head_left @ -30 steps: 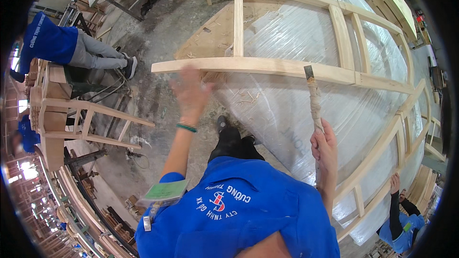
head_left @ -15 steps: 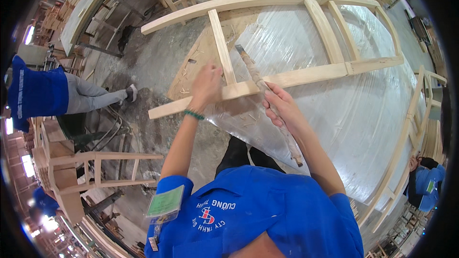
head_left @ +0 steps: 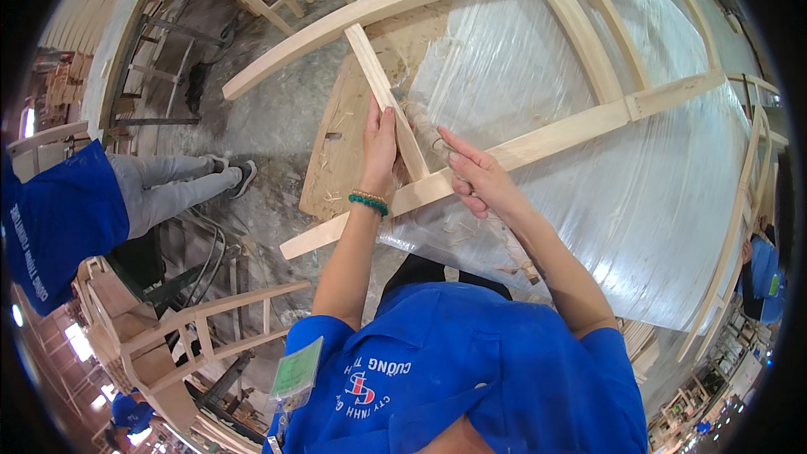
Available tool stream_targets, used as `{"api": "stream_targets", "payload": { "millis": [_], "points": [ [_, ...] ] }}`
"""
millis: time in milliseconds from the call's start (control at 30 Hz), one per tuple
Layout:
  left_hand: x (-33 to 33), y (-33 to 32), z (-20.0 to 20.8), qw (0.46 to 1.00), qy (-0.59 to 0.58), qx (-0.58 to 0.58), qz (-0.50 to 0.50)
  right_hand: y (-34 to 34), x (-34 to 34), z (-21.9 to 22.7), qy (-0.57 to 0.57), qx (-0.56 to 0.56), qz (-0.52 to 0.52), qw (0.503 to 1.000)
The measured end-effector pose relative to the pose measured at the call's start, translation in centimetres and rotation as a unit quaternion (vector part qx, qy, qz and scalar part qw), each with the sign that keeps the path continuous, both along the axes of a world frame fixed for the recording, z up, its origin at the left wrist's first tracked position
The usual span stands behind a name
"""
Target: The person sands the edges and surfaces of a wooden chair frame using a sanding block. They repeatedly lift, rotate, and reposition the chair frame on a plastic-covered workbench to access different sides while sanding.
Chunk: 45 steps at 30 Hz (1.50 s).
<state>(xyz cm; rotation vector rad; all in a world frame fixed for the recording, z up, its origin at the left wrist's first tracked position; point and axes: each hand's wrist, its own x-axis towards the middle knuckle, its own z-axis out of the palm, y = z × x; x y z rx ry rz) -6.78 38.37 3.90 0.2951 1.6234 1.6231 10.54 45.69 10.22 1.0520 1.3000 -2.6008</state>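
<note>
A pale wooden chair-back frame (head_left: 580, 124) with two long curved rails lies across the work surface. My left hand (head_left: 378, 147) grips its lower crosspiece (head_left: 368, 59) from the left side, thumb along the wood. My right hand (head_left: 483, 178) is closed round a long stick-like tool (head_left: 517, 256) wrapped in tan tape, with the index finger stretched along it. This tool slants over the near rail, its far end close beside the crosspiece. I cannot make out its tip.
Clear plastic sheeting (head_left: 622, 244) covers much of the board (head_left: 336, 151) under the frame; wood shavings lie about. More frames stand at far left, lower left (head_left: 206, 340) and right (head_left: 731, 235). A co-worker in blue (head_left: 67, 210) stands at left, another person (head_left: 761, 273) at right.
My left hand has moved up from near the close rail onto the crosspiece. The frame has turned slightly in view, and the tool's far end has shifted toward the crosspiece.
</note>
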Motion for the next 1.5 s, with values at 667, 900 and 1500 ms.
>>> {"api": "stream_targets", "payload": {
  "millis": [667,900,1500],
  "points": [
    [-0.5,0.0,-1.6,0.999,-0.013,0.043,0.011,2.1,-3.4,-0.1,-0.019,-0.059,0.0,0.998],
    [-1.1,-0.4,-1.7,0.999,-0.007,0.039,-0.005,3.5,-2.4,1.5,-0.036,-0.02,0.069,0.997],
    [-0.3,-0.1,-1.4,0.999,0.023,-0.006,0.024,1.2,-4.0,-0.4,-0.03,0.051,0.017,0.998]
  ]
}}
